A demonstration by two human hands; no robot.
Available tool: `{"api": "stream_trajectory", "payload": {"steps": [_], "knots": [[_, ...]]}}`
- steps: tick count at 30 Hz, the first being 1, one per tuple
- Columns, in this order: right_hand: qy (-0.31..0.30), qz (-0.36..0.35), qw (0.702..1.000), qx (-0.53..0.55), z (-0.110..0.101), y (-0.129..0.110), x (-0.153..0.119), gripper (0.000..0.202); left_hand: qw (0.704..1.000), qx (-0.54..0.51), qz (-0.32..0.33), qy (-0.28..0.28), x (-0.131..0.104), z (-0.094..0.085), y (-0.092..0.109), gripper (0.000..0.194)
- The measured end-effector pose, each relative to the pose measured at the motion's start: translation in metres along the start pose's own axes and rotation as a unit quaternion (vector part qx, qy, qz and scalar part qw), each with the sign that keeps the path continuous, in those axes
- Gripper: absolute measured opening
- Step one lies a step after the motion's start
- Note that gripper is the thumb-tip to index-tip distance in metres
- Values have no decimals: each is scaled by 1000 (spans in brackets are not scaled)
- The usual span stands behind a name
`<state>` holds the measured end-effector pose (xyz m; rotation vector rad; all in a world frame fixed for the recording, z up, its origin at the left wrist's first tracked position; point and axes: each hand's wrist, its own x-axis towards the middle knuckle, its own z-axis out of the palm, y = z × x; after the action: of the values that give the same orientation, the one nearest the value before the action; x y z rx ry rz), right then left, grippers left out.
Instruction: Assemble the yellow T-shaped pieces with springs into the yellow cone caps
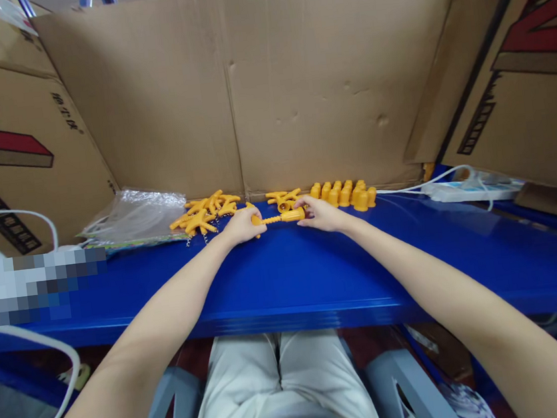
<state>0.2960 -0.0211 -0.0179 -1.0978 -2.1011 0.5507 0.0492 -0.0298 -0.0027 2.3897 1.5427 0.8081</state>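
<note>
My left hand (241, 226) is closed around the yellow handle (255, 219) of a corkscrew. From it a yellow spiral shaft (274, 219) points right and meets a ribbed yellow sleeve (291, 215). My right hand (320, 213) pinches the far end of that sleeve between thumb and fingers. Left of my left hand lies a pile of yellow branched corkscrew handles (200, 219), some with metal spirals (205, 238) showing. Behind my hands are more yellow handles (284, 197), partly hidden by my right hand. Several yellow sleeves (344, 192) stand in rows just right of it.
Cardboard walls (294, 80) enclose the blue table (286, 275) at back and sides. Clear plastic bags (138, 215) lie at the back left. White cables and a power strip (467, 191) are at the right; another white cable (67, 347) loops at the left.
</note>
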Motion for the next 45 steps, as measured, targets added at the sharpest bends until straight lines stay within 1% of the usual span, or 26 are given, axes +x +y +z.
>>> {"api": "stream_trajectory", "payload": {"steps": [3, 6, 7, 10, 12, 16, 17, 19, 21, 23, 25, 29, 33, 38, 41, 45], "knots": [[-15, 32, 994, 101, -4, 1, -1, 34, 1000, 8, 8, 15, -1, 1, 0, 14], [-29, 87, 984, 150, -5, -6, -3, 23, 1000, 18, 14, 13, -4, -1, 3, 16], [-28, 105, 981, 159, -5, -9, -3, 23, 1000, 21, 17, 14, -5, -1, 4, 17], [-14, 158, 970, 185, -2, -16, -4, 37, 999, 24, 28, 19, -5, -1, 7, 18], [-15, 177, 964, 200, -3, -20, -5, 39, 999, 30, 30, 24, -4, -1, 7, 18], [-59, 164, 959, 223, -12, -25, -8, 26, 998, 48, 20, 25, -1, -2, 5, 17], [-72, 156, 959, 227, -16, -25, -10, 27, 998, 47, 18, 23, -1, -3, 5, 18], [-85, 139, 959, 230, -21, -24, -11, 39, 999, 37, 20, 21, -1, -4, 4, 20], [-83, 132, 962, 225, -22, -23, -12, 39, 999, 28, 26, 21, -2, -4, 4, 21], [-82, 136, 963, 219, -21, -22, -12, 30, 999, 29, 29, 22, -2, -4, 4, 22], [-88, 140, 963, 215, -19, -22, -12, 26, 998, 37, 32, 28, -2, -4, 3, 24], [-91, 145, 961, 216, -16, -25, -11, 30, 998, 41, 32, 36, 0, -5, 2, 25], [-87, 163, 960, 212, -16, -27, -11, 25, 998, 42, 32, 35, -1, -6, 4, 26], [-84, 177, 957, 216, -14, -28, -11, 38, 998, 41, 37, 36, -2, -5, 5, 26], [-87, 176, 957, 216, -13, -29, -10, 41, 998, 40, 37, 36, -2, -4, 5, 27], [-89, 202, 954, 203, -14, -28, -10, 48, 998, 41, 33, 42, -1, -5, 5, 28]]}}
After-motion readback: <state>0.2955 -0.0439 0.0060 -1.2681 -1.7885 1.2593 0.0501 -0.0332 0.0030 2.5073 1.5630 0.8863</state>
